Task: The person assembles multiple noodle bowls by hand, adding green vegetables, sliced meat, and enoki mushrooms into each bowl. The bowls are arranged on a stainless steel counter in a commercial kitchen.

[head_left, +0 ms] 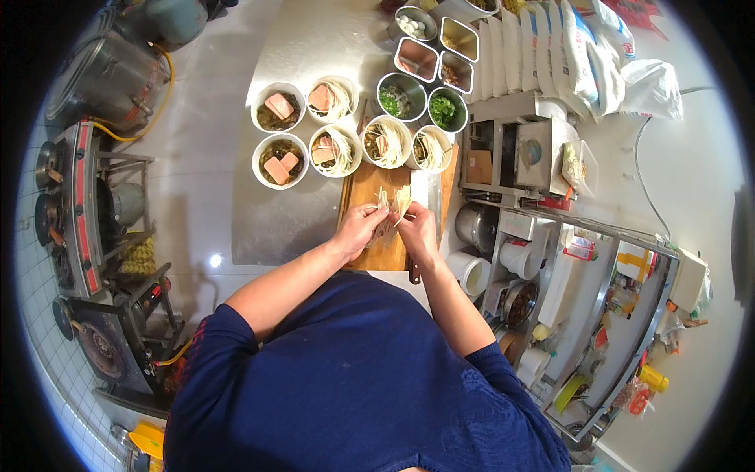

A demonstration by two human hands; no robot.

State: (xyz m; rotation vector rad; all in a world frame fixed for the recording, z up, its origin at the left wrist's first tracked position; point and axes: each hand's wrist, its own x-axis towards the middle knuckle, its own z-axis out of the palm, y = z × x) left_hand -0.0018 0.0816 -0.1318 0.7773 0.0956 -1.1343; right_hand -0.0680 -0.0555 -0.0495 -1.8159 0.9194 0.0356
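Close in front of me, over the wooden cutting board point(363, 186), my left hand point(362, 226) pinches a small bunch of pale enoki mushrooms point(382, 198). My right hand point(418, 230) grips another enoki bunch point(403, 200), fanned out at the top. Something clear, like a plastic wrapper point(384, 234), shows between the hands. Just beyond stand several white bowls. The two on the far left, such as this bowl point(255, 167), hold pink meat slabs point(280, 167) on dark greens; the others, like this bowl point(454, 149), also have enoki strands point(429, 151) in them.
Behind the bowls are metal containers of chopped greens point(442, 111), white eggs or balls point(411, 26) and other ingredients. A knife handle point(414, 272) lies by my right forearm. Shelves point(586, 315) with pots stand on the right, gas stoves point(82, 212) on the left.
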